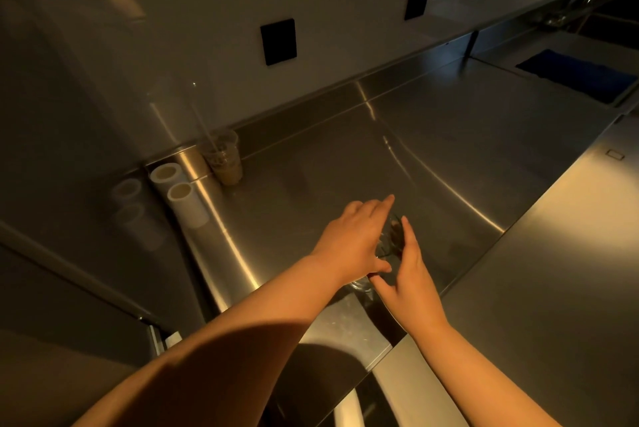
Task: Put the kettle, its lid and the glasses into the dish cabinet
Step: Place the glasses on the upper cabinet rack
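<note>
The left hand point(352, 240) reaches down with its fingers spread and curved over a clear glass point(390, 236). The right hand point(408, 281) comes in from the other side, fingers straight and close together, touching the glass. I think both hands are there so the slippery glass does not tip or slide. I cannot tell if either hand has really grabbed it.

A second bit of clear glass point(363, 285) peeks out under the left thumb, so maybe two glasses stand side by side. They sit on the shiny metal counter point(449, 136), near its front edge.

Farther back, a plastic cup point(224, 160) with a straw stands by the wall, beside two white tubes point(179, 195). The kettle, lid and cabinet are not in view.
</note>
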